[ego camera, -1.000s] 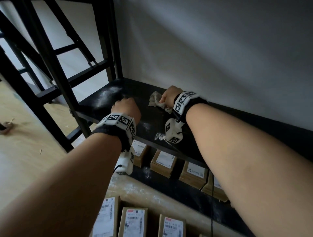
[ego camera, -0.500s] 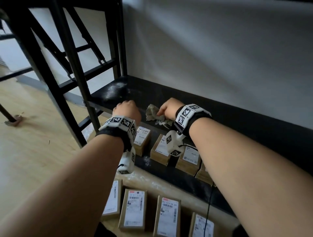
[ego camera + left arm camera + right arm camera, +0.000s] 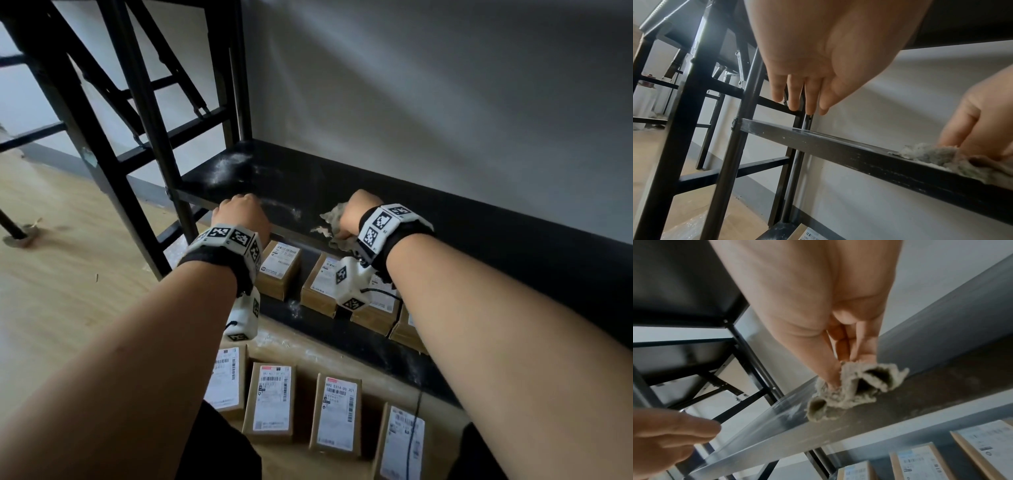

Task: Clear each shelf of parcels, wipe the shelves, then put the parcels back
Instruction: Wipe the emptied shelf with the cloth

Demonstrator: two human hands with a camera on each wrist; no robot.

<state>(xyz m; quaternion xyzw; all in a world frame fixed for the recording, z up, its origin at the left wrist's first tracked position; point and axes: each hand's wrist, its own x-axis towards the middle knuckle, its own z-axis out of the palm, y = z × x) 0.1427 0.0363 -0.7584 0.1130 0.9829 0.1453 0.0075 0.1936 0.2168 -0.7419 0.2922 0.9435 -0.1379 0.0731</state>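
1. Nearest the camera, a row of four parcels (image 3: 272, 399) lies flat on the floor (image 3: 51, 274), labels up, between the two forearms; all brown boxes with white labels.
2. A bit farther, more parcels sit on the bottom shelf (image 3: 359, 346), side by side in a row; the leftmost box (image 3: 279, 269) is just under the left wrist, the others are partly hidden behind the right wrist camera.
3. Left hand (image 3: 241, 216) hangs over the front edge of the middle shelf (image 3: 284, 178); in the left wrist view its fingers (image 3: 795, 95) are straight, close together and holding nothing, tips just above the shelf edge.
4. Right hand (image 3: 356, 214) is to the right of it on that same shelf; thumb and fingers pinch a crumpled grey cloth (image 3: 851, 386) and press it against the shelf near the front edge.
5. The shelf top is black and bare of parcels, with white dust smears (image 3: 229, 168) toward its far left corner and some streaks between the hands.
6. Behind it all, a plain pale wall (image 3: 445, 102); the black rack frame (image 3: 144, 102) runs up on the left.
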